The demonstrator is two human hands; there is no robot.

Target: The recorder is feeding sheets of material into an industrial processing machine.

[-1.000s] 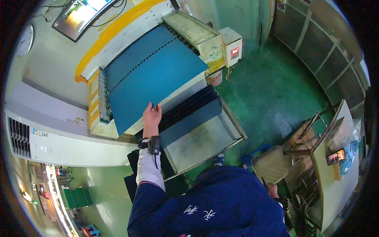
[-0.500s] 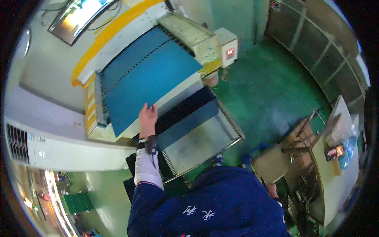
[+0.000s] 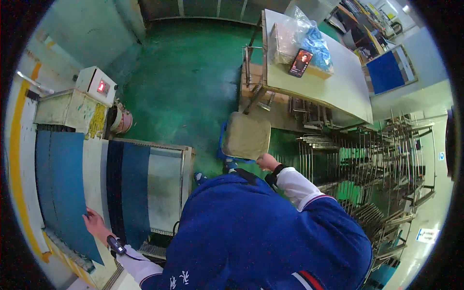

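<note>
My left hand [image 3: 95, 224] is at the near edge of a blue sheet [image 3: 65, 183] that lies on the machine bed at the left. Its fingers are apart and touch or hover just over that edge; contact is hard to make out. My right hand [image 3: 266, 163] is closed at the near right corner of a stool with a tan seat [image 3: 247, 136] and a blue frame. The stool stands just in front of my feet. Dark wristbands show on both wrists.
A metal-framed rack [image 3: 166, 186] holding dark blue sheets [image 3: 135, 191] stands beside the machine. A control box [image 3: 96, 86] and a bucket [image 3: 123, 121] are beyond. A white table [image 3: 333, 92] carries a phone [image 3: 300, 63] and plastic-wrapped goods. Metal racks [image 3: 357, 174] crowd the right.
My view has swung right, so the machine now lies at the left and the table and metal racks show fully. My left hand stays by the sheet's edge; my right hand stays at the stool.
</note>
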